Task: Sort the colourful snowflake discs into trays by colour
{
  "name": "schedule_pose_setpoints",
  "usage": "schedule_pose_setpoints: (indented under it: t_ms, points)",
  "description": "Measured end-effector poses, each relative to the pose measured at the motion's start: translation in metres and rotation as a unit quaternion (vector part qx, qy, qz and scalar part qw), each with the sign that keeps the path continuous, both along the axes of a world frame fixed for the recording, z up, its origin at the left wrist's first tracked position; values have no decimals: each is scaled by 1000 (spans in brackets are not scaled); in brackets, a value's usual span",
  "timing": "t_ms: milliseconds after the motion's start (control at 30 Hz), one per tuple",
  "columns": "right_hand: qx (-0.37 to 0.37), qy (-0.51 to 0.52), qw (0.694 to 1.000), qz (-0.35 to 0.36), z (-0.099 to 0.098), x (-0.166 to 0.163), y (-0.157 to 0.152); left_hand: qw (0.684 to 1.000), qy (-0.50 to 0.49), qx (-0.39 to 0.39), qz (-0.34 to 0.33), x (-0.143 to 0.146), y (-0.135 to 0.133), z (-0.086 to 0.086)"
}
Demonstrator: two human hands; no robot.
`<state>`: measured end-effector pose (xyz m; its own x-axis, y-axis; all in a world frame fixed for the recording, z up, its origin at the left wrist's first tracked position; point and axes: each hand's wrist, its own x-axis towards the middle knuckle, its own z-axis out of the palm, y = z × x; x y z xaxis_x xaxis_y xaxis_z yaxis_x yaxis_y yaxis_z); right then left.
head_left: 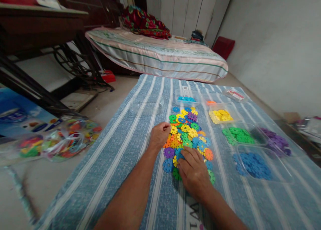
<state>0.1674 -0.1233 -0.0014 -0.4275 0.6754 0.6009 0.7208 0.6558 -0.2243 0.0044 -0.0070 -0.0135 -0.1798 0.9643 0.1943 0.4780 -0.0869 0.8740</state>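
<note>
A loose heap of notched plastic discs [185, 136] in yellow, green, blue, orange and purple lies on the striped cloth. My left hand [160, 136] is closed in a pinch at the heap's left edge; whatever its fingertips hold is hidden. Over the near part of the heap rests my right hand [195, 173], fingers reaching forward and somewhat apart, touching near a blue disc [179, 153]. A purple disc [169, 152] and another blue disc [167, 165] lie between the two hands.
Clear tubs at right hold yellow discs [220, 116], green discs [238, 135], purple discs [276, 141] and blue discs [254, 165]. Farther back are tubs with light-blue discs [186, 98] and orange pieces [211, 102]. A transparent container [146, 107] stands left of the heap. Beyond is a bed [160, 59].
</note>
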Motion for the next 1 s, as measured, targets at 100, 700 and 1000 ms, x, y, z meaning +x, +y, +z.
schedule_pose_setpoints:
  t_ms: [100, 700, 1000]
  points:
    - [8, 7, 1000, -19, 2, -1, 0, 1000, -3, -2, -1, 0, 0, 1]
    - [-15, 91, 996, -18, 5, 27, -1, 1000, 7, -17, 3, 1, -2, 6]
    - [-124, 222, 960, -118, 17, 46, 3, 1000, -1, -20, 1, 2, -4, 11]
